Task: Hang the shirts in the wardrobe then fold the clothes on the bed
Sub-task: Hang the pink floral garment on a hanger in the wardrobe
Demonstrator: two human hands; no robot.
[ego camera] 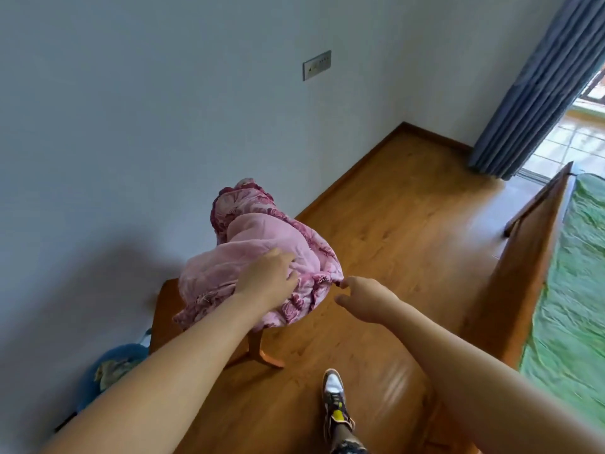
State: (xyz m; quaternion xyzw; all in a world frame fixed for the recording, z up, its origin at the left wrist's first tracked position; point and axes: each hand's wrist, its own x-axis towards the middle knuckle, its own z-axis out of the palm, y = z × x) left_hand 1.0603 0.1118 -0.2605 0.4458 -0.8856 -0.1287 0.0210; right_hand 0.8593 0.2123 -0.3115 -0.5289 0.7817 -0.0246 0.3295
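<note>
Bearing cloth [262,231], chair [163,309] stands between bundle [108,371] and bed [523,257].

Wooden chair [167,309] mostly hidden under pink garment [262,237], bed [573,290] cut off at right edge

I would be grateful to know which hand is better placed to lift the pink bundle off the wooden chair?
The left hand: it lies on the middle of the pink bundle, fingers curled into the fabric, so it could likely carry the bulk. The right hand only pinches the bundle's edge.

Left hand [266,278], right hand [363,298] grip pink garment [255,237] — on chair [165,309].
</note>
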